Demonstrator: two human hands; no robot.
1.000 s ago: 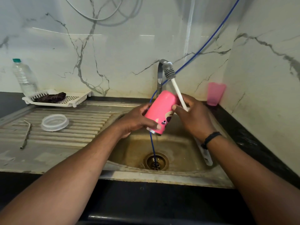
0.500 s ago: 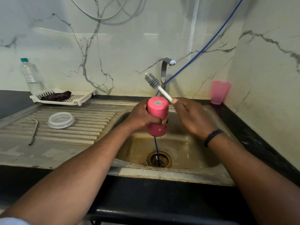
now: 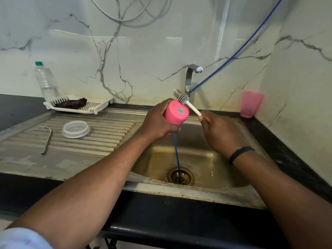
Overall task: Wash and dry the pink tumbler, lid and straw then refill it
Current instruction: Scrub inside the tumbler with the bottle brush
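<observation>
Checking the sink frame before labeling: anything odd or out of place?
A blue hose hangs down the wall, passes behind the tumbler and runs straight into the sink drain. The basin looks brown-stained. Nothing spilled.

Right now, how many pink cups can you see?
2: the pink tumbler held upside down over the sink by the left hand, and a pink cup in the right corner.

Pink cylindrical plastic tumbler: held above the steel sink basin, inverted, flat base with a grey round mark facing the camera. Clear round plastic lid: lying flat on the ribbed drainboard, at 9 o'clock from the tumbler, well apart. Bent metal straw: lying just beside the lid, at its 9 o'clock.
</observation>
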